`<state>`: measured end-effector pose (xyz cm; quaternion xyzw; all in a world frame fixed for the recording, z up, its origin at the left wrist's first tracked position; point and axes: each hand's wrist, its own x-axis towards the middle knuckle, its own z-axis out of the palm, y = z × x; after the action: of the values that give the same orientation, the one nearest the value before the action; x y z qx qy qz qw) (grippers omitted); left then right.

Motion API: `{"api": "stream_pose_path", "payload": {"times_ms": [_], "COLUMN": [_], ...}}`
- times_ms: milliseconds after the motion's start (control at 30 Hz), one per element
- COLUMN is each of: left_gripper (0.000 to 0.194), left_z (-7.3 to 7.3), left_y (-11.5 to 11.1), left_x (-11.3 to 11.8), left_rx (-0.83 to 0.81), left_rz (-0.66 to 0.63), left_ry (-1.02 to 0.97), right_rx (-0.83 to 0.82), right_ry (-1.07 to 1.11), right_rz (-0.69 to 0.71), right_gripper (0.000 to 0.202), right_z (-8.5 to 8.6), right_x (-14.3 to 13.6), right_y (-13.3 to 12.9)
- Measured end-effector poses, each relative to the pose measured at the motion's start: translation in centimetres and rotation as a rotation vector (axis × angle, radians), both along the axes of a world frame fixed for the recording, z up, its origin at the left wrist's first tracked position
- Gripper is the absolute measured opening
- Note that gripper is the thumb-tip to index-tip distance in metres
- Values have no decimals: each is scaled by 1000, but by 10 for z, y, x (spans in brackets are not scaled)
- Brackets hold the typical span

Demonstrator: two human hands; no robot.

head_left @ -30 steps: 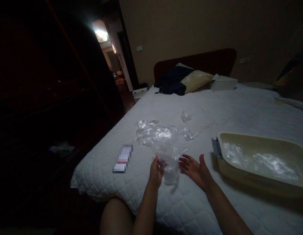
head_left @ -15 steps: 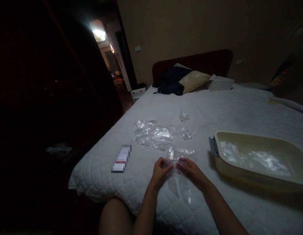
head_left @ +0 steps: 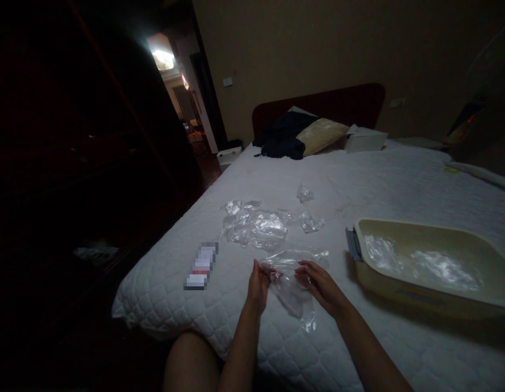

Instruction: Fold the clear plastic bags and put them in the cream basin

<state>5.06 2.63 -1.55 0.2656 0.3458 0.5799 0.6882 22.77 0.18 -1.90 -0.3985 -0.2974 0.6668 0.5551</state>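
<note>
Bag (head_left: 288, 294) over bed (head_left: 219, 305), tub (head_left: 383, 286) at 3 o'clock. Left hand (head_left: 258, 286) clamped on its 9 o'clock edge; right hand (head_left: 323, 288) at 3 o'clock, can't tell if gripping. Tug gently, may tear.

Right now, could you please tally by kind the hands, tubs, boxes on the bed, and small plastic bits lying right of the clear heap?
Hands: 2, left hand and right hand
Tubs: 1, cream tub
Boxes: 1, white box
Small plastic bits: 2, far bit and near bit
Total: 6, leaving out the clear heap, whose pieces overlap too much to count.
</note>
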Motion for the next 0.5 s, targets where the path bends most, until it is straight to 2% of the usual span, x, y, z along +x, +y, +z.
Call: {"api": "stream_pose_path", "payload": {"times_ms": [100, 200, 367, 500], "left_gripper": [58, 59, 55, 45], "left_z": [4, 6, 5, 1], "left_y": [-1, -5, -8, -4], "left_x": [-5, -5, 5, 8], "left_rx": [7, 52, 97, 117], "left_rz": [-122, -175, -144, -57], "left_ry": [-58, 61, 253, 318], "right_rx": [5, -21, -27, 11], "right_ry": [-33, -46, 51, -17], "right_rz": [-68, -103, -84, -69], "right_gripper": [26, 30, 34, 42], "right_z": [0, 3, 9, 10], "right_x": [2, 1, -4, -7], "right_y": [1, 1, -1, -2]}}
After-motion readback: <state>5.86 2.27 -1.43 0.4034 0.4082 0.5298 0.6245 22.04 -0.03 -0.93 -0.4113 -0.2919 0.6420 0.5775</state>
